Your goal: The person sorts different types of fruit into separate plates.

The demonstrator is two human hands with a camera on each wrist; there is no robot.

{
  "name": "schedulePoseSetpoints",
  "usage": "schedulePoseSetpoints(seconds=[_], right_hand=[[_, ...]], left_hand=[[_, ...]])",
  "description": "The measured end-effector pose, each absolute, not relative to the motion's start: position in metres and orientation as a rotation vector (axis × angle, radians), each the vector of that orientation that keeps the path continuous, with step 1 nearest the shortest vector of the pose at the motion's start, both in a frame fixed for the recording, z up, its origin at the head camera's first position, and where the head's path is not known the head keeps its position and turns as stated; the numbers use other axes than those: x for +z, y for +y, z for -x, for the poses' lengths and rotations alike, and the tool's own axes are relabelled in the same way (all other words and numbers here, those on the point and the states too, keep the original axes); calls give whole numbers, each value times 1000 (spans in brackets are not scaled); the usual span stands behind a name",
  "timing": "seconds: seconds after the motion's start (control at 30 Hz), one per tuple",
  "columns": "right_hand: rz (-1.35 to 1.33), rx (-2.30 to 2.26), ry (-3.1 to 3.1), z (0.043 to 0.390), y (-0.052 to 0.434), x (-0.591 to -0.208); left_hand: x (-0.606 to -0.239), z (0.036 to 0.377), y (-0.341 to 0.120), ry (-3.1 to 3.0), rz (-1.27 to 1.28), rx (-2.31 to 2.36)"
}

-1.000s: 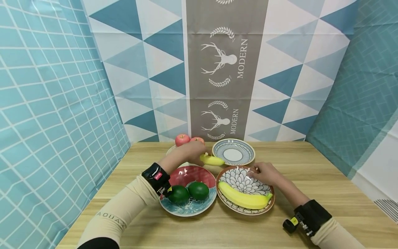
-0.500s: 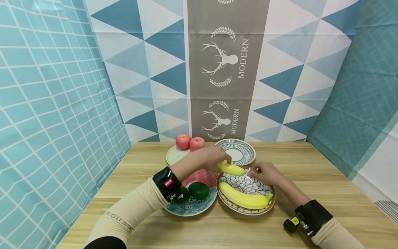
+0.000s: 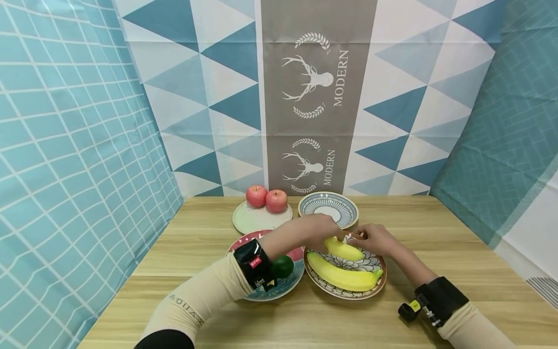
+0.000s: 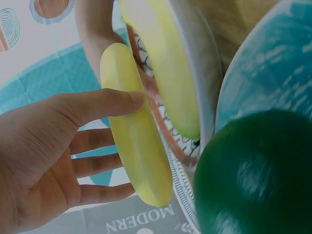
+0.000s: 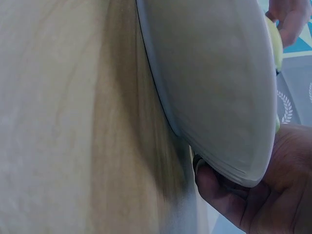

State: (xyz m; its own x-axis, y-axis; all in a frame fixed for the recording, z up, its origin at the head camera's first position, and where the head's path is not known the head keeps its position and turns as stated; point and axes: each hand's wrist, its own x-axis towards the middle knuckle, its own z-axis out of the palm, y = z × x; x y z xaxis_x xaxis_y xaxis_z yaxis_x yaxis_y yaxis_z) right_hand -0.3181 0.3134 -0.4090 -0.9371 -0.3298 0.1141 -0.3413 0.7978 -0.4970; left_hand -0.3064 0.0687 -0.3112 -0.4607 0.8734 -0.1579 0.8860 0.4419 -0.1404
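My left hand [image 3: 320, 231] pinches a small yellow banana [image 3: 344, 250] between thumb and fingers, above a brown-rimmed plate with a petal pattern [image 3: 344, 295]. In the left wrist view the thumb lies across this banana [image 4: 139, 151] and the fingers are behind it. On the plate rests a larger banana [image 3: 342, 275]. My right hand [image 3: 378, 239] grips the plate's far right rim; the right wrist view shows the plate's pale underside [image 5: 219, 87], with fingers curled beneath the edge.
A red and blue plate [image 3: 287, 291] stands left, partly hidden by my left arm, with a dark green fruit [image 3: 282, 266] on it. Behind it, two red apples [image 3: 276, 200] sit on a pale plate [image 3: 244, 220]. A blue-striped plate [image 3: 327, 196] stands at the back.
My left hand has carried the small banana rightward and nearer, from beside the blue-striped plate to over the petal-patterned plate. The right hand keeps its grip on the rim.
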Motion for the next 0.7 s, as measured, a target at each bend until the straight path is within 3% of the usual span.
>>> schedulePoseSetpoints(seconds=[0.7], right_hand=[[-521, 859, -2973, 314, 312, -406]], left_hand=[[-332, 299, 94, 2569, -1573, -436]])
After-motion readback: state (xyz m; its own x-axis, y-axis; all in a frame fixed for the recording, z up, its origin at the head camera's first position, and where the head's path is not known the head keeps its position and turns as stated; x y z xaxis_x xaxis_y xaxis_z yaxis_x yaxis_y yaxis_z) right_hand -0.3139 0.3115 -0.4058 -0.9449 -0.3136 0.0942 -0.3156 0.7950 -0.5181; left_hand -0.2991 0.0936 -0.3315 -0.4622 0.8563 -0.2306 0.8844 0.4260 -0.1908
